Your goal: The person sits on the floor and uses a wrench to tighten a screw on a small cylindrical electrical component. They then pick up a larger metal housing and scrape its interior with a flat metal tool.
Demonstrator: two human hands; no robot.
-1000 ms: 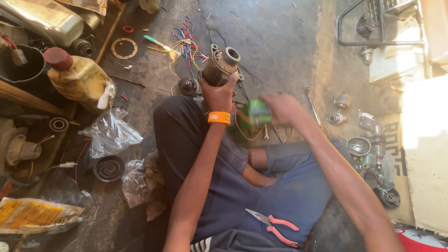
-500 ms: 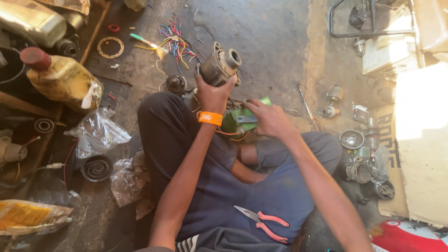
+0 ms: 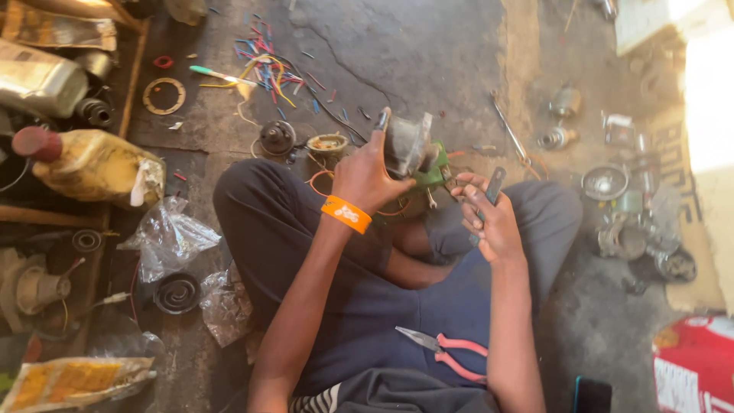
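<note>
I sit cross-legged on a concrete floor. My left hand point(image 3: 369, 174), with an orange wristband point(image 3: 345, 214), grips a grey metal motor housing point(image 3: 407, 144) held upright above my knee. A green part with wires point(image 3: 433, 173) hangs just under the housing. My right hand point(image 3: 489, 218) is closed around a thin dark tool point(image 3: 494, 186), its tip close to the green part. Pink-handled pliers point(image 3: 447, 352) lie on my lap.
Coloured wire scraps point(image 3: 267, 65) litter the floor ahead. A yellow oil jug point(image 3: 92, 164), plastic bags point(image 3: 172, 237) and coils sit at left. Metal motor parts point(image 3: 623, 210) lie at right, a red box point(image 3: 692, 363) at lower right.
My left hand has turned the housing more upright and lower. My right hand has pulled back from the green part and now holds the thin tool near my right knee.
</note>
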